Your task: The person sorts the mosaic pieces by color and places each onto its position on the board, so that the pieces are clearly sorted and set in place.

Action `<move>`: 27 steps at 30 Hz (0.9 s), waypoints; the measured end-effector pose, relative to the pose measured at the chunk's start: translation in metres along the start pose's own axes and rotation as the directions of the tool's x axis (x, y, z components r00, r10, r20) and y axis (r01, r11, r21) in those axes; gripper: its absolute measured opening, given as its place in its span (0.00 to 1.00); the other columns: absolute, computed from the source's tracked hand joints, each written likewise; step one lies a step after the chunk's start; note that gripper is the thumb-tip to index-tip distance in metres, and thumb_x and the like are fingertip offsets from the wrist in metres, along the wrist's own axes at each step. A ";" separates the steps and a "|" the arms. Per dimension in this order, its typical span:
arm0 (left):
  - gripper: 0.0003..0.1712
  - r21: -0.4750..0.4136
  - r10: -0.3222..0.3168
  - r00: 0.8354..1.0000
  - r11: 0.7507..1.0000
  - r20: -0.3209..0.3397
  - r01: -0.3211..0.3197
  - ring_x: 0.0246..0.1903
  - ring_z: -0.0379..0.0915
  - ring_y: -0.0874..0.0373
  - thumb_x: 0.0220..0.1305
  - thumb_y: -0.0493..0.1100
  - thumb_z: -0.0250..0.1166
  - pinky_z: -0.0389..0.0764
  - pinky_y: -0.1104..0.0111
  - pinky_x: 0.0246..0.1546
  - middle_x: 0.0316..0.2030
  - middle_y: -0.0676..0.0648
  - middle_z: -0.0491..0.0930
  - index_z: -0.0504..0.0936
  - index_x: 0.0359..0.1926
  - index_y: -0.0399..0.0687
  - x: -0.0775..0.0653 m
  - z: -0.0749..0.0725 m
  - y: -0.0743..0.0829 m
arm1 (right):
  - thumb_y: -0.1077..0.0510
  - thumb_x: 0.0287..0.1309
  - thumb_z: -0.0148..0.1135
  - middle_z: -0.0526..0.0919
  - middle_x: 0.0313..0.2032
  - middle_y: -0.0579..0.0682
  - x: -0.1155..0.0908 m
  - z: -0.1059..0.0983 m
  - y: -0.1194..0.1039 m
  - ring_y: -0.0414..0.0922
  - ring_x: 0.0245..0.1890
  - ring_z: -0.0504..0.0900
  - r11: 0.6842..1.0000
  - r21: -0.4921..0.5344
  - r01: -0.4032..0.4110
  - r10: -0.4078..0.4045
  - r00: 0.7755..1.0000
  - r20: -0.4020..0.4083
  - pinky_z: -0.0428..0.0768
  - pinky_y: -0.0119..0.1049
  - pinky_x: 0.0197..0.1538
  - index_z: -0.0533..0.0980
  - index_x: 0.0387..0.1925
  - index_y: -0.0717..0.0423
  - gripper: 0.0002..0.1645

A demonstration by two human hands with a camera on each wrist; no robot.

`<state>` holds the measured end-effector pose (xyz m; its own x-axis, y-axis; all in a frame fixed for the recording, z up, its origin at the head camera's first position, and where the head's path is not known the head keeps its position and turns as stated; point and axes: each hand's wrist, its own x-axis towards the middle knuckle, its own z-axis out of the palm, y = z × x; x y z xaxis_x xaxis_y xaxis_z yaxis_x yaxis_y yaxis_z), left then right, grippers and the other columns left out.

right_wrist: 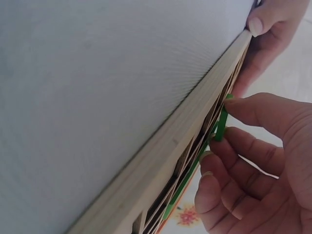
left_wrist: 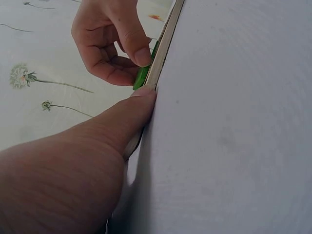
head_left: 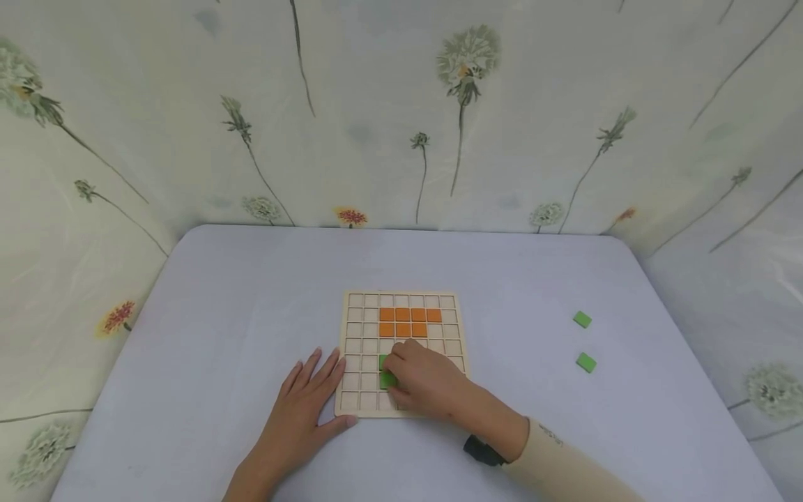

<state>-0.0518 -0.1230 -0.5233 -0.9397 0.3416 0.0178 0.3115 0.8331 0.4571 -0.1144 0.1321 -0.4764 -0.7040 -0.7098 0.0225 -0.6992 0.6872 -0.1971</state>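
Observation:
A square wooden grid board (head_left: 351,364) lies on the table. Orange square tiles (head_left: 403,315) fill several cells in two rows of its upper half. My right hand (head_left: 433,382) is over the lower middle of the board and pinches a green tile (right_wrist: 223,119) between thumb and fingertip. The right wrist view has that tile tilted at the grid, with more green in cells beyond it. The right hand partly hides the green tiles below the orange ones. My left hand (head_left: 307,411) rests at the lower left corner, fingers straight along the board's side, thumb touching its near edge.
Two loose green tiles, an upper one (head_left: 582,319) and a lower one (head_left: 586,362), lie on the white tabletop (head_left: 207,335) to the right of the board. A dark object (head_left: 483,451) shows under the right wrist. Flower-printed cloth (head_left: 376,104) hangs behind and beside the table.

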 end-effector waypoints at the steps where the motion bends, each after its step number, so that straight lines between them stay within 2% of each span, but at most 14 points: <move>1: 0.54 -0.002 0.001 1.000 1.000 0.001 -0.001 0.82 0.36 0.51 0.63 0.69 0.70 0.39 0.50 0.80 0.82 0.54 0.53 0.61 0.82 0.53 0.000 0.000 0.000 | 0.55 0.62 0.72 0.77 0.35 0.39 0.000 0.000 0.000 0.39 0.36 0.72 1.000 -0.001 0.000 0.000 1.000 -0.002 0.78 0.28 0.38 0.84 0.42 0.49 0.08; 12: 0.54 -0.005 -0.003 1.000 1.000 0.002 0.003 0.82 0.36 0.50 0.62 0.68 0.71 0.39 0.50 0.80 0.81 0.55 0.53 0.62 0.81 0.53 0.001 0.000 0.000 | 0.52 0.64 0.73 0.79 0.37 0.39 -0.001 0.002 0.001 0.39 0.37 0.73 1.000 -0.001 0.004 -0.004 1.000 -0.002 0.80 0.28 0.40 0.84 0.43 0.47 0.09; 27: 0.55 0.015 -0.017 1.000 1.000 0.013 0.016 0.82 0.36 0.52 0.62 0.67 0.72 0.40 0.49 0.80 0.82 0.56 0.52 0.61 0.82 0.55 0.001 0.001 0.000 | 0.53 0.62 0.73 0.81 0.38 0.40 -0.004 -0.001 0.003 0.39 0.38 0.74 1.000 0.018 0.018 -0.018 1.000 -0.004 0.80 0.29 0.40 0.86 0.42 0.47 0.08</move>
<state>-0.0526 -0.1221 -0.5243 -0.9428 0.3335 -0.0015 0.2982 0.8450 0.4439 -0.1139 0.1373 -0.4766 -0.6919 -0.7214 0.0301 -0.7094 0.6714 -0.2143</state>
